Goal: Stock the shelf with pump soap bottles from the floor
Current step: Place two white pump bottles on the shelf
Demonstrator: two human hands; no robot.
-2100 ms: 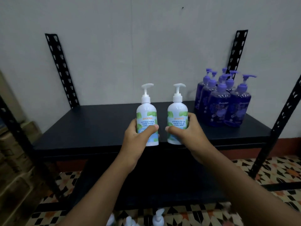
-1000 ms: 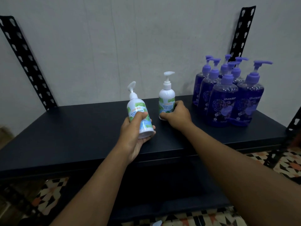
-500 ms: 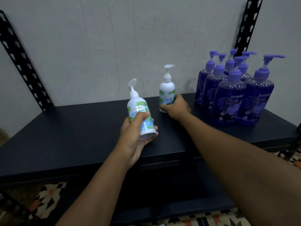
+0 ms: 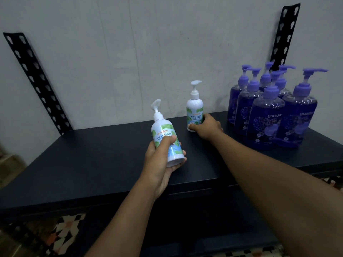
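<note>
Two white pump soap bottles with green and blue labels are in view over the dark shelf [image 4: 92, 164]. One white bottle [image 4: 194, 108] stands upright near the back wall, and my right hand [image 4: 206, 127] grips its base. My left hand [image 4: 161, 160] holds the other white bottle [image 4: 165, 138] tilted above the middle of the shelf, thumb across its label. Several purple pump bottles [image 4: 267, 115] stand grouped at the shelf's back right.
Black slotted uprights rise at the back left [image 4: 37, 80] and back right [image 4: 284, 34] against a grey wall. A lower shelf [image 4: 204, 229] sits under the top one. Patterned floor tiles [image 4: 65, 229] show below at the left.
Both hands brought the white bottles from in front of the shelf over it. The right bottle was set down upright near the back wall; the left bottle tilted and stayed held.
</note>
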